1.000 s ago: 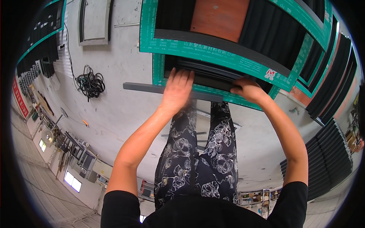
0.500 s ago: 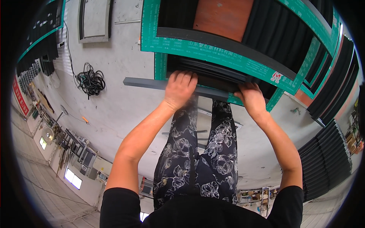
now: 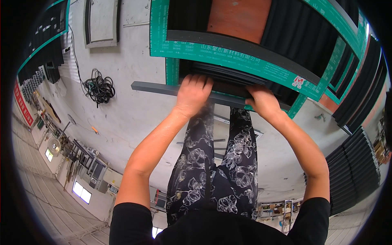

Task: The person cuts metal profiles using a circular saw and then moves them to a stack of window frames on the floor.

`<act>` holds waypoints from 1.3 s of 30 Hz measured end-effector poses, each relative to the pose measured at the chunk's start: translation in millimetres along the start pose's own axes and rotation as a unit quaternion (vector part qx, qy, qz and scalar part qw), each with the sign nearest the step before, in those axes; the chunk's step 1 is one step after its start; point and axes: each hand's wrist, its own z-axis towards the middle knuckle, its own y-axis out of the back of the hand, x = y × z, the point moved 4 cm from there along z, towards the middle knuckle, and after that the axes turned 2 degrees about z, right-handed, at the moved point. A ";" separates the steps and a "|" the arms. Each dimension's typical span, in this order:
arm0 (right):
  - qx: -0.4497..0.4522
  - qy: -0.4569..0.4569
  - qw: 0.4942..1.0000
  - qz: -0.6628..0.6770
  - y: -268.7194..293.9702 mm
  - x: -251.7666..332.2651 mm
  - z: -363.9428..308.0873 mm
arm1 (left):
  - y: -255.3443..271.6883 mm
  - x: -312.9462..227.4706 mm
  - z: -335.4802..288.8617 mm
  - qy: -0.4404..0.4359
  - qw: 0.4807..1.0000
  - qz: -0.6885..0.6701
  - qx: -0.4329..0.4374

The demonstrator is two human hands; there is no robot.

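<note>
A long dark grey profile bar (image 3: 155, 88) lies along the near edge of the lower green-covered frame (image 3: 297, 107), its left end jutting out past the frame. My left hand (image 3: 193, 93) is closed over the bar near its middle, fingers curled over the far side. My right hand (image 3: 263, 101) grips near the bar's right end, thumb on the near side; its fingertips are partly hidden. Just beyond both hands, a larger dark frame with green film (image 3: 228, 57) overhangs the lower one. Black strips (image 3: 224, 70) lie between them.
Stacked black profiles (image 3: 353, 171) stand at the right. On the pale floor at left lie a coiled black cable (image 3: 99, 87) and a grey rectangular frame (image 3: 102, 42). Another green-edged stack (image 3: 45, 43) is at far left. Metal pieces (image 3: 220, 141) lie around my legs.
My right hand has slid a little left along the bar, its fingers now reaching farther over it. My left hand stays in about the same place on the bar.
</note>
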 end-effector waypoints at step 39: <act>-0.088 -0.017 0.995 -0.051 -51.2 127.6 96.6 | -19.4 76.2 -31.2 0.485 0.703 -0.518 -0.052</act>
